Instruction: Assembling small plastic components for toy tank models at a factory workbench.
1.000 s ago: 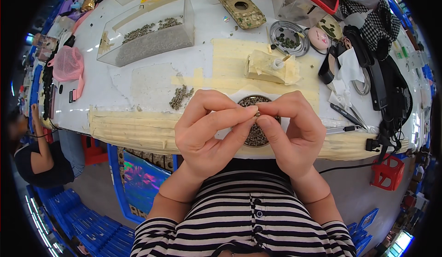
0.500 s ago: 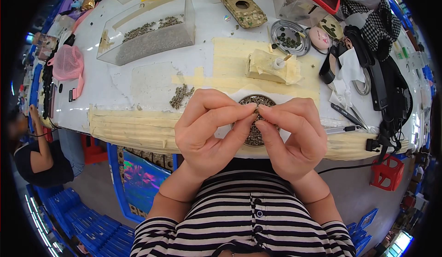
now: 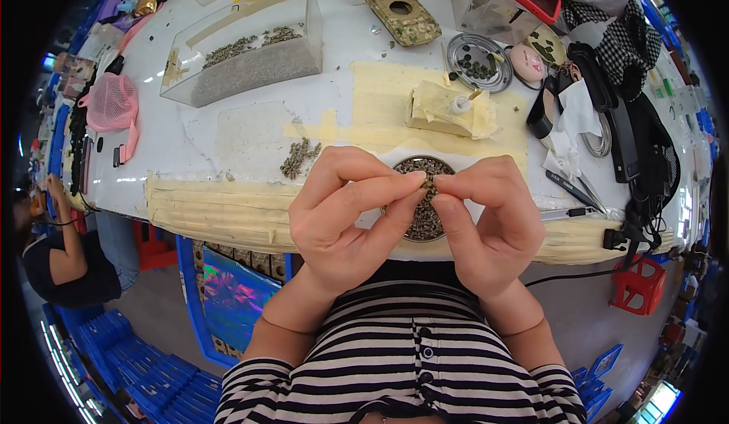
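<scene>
Item: one small piece [image 3: 427, 184], greenish-brown, located between the fingertips of both hands, above the near part of the worktable [image 3: 178, 143]; its long axis and the way it points cannot be made out, the fingertips covering most of it

Left hand [image 3: 348, 223]: thumb and forefinger pinched together on the small piece, other fingers curled behind

Right hand [image 3: 493, 223]: thumb and forefinger bent toward the same piece, tips slightly apart; whether they grip it cannot be told

Round dish [image 3: 422, 158]: beneath the hands, filled with small metallic parts, both sides partly hidden by the fingers

Loose heap of similar parts [image 3: 298, 158]: beside the left hand, on the table

Clear box [image 3: 181, 93]: beyond the heap, long axis rising slightly to the right

Camouflage model body [image 3: 401, 15]: far side, long axis from upper left to lower right, a round hole in its top

Silver tool [image 3: 562, 213]: right of the right hand, its left end hidden
</scene>
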`<state>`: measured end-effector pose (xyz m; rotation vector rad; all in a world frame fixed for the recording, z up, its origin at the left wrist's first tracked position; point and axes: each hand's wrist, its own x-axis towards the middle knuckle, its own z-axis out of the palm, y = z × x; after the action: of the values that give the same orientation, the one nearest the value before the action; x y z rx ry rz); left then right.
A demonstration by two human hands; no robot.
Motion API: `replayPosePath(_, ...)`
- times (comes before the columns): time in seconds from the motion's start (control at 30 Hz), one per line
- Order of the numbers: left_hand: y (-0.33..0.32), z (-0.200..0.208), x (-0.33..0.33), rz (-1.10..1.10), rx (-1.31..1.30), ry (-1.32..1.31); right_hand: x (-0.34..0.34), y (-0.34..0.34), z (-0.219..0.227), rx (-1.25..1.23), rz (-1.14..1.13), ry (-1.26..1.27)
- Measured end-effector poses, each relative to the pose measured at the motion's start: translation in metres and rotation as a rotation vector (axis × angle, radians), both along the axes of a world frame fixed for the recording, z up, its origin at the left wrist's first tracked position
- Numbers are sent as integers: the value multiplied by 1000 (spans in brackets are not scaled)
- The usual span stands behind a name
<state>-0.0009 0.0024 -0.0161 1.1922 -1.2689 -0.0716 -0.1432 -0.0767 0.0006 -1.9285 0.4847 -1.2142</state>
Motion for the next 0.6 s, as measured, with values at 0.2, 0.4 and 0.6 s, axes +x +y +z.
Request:
replayPosePath(0.2,0,0,1,-3,-6,1,1,0,-2,-76,-37,28)
replayPosePath(0.4,2,2,1,-42,3,3,2,-1,-6,145,63,25)
replayPosePath(0.6,2,1,1,-28,4,8,-1,-1,-4,157,76,-9)
